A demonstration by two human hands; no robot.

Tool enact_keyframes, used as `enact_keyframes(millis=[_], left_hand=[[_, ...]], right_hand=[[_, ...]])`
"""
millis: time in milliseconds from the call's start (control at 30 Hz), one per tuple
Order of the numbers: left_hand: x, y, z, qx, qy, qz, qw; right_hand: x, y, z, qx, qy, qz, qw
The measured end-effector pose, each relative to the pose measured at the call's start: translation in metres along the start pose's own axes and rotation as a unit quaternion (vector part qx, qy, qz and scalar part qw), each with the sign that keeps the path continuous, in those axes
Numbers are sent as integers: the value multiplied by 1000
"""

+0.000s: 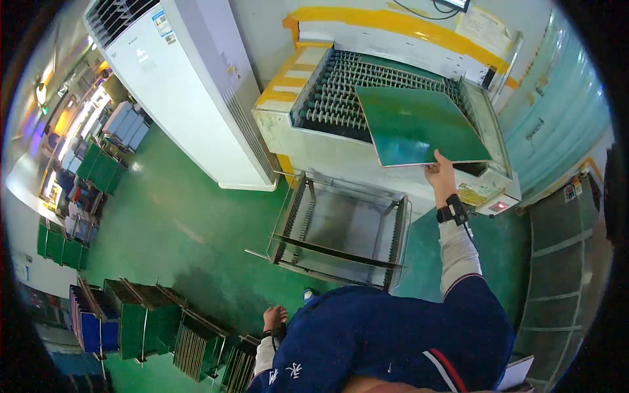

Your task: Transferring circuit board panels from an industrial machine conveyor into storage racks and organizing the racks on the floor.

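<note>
A thin, flat green panel [419, 124], glossy on top with a pale edge, is tilted above the roller bed [334, 95] of a conveyor machine. My right hand [441, 171] grips the panel's near edge by its right part, thumb on the top face and the other fingers underneath. Whether the panel's far side touches the rollers I cannot tell. Low at my left side hangs my left hand [275, 318], fingers loosely bent, with nothing visible in it. A metal rack [334, 252] with slotted sides stands on the floor between me and the machine.
Left of the machine rises a tall white air conditioner [177, 92]. Racks full of green panels [151, 321] line the lower left. Clear plastic curtains [557, 105] hang at the right, above a grey framed screen [560, 288]. People and lit benches [78, 131] are far left.
</note>
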State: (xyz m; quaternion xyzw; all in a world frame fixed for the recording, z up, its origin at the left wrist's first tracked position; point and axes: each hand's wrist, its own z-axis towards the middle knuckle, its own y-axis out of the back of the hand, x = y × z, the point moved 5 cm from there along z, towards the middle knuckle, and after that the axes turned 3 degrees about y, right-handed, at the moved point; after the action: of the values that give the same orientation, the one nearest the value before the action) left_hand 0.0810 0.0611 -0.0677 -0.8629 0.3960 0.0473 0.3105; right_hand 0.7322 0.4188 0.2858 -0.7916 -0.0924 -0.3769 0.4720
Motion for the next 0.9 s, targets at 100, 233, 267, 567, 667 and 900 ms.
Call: enact_keyframes(millis=[100, 233, 267, 567, 667, 900], left_hand=[[-4, 6, -1, -54, -75, 138, 986], [-11, -35, -15, -116, -91, 210, 966], [-7, -33, -14, -139, -38, 136, 980], [-1, -28, -18, -117, -96, 111, 982], [-16, -32, -36, -104, -320, 622, 707], [2, -35, -40, -143, -110, 151, 972]], right_hand=[[-13, -24, 9, 53, -52, -15, 997], [-11, -31, 11, 136, -152, -114, 972], [-13, -34, 14, 145, -165, -115, 969], [-41, -61, 60, 106, -209, -130, 963], [-54, -81, 69, 116, -212, -114, 964], [-58, -84, 75, 124, -177, -129, 968]])
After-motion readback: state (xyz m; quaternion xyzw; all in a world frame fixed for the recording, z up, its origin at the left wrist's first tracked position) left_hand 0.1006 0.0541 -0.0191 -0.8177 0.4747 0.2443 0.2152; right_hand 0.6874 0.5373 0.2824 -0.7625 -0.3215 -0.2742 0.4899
